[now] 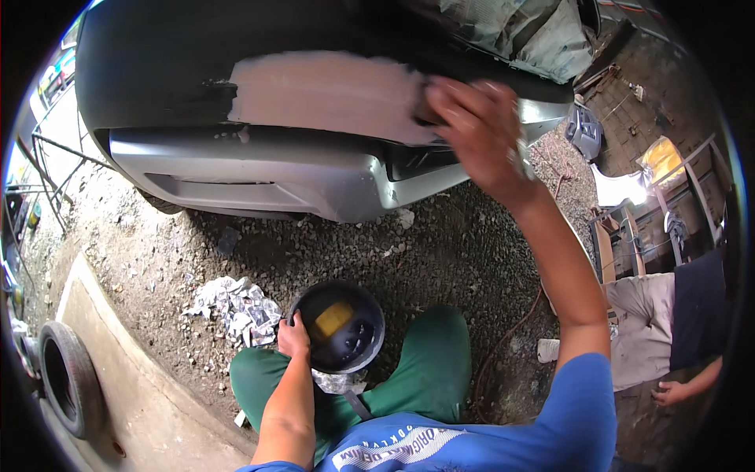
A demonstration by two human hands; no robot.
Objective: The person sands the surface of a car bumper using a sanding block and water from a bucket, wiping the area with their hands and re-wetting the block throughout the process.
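Note:
My left hand (294,335) grips the rim of a round black basin (377,342) between my knees. A yellow sponge (334,319) lies in the basin. My right hand (481,130), blurred by motion, is at the right end of a pinkish filler patch (324,91) on the dark car body panel (153,76). Something dark shows at its fingertips, but whether the hand holds it cannot be told. Below the patch runs a silver bumper (259,171).
Crumpled newspaper (239,310) lies on the gravel at left. A tire (69,380) rests by a concrete slab (135,383). Paper masking (542,41) covers part of the car. Another person (643,324) is at right, near a metal frame (663,206). A thin hose (510,336) crosses the ground.

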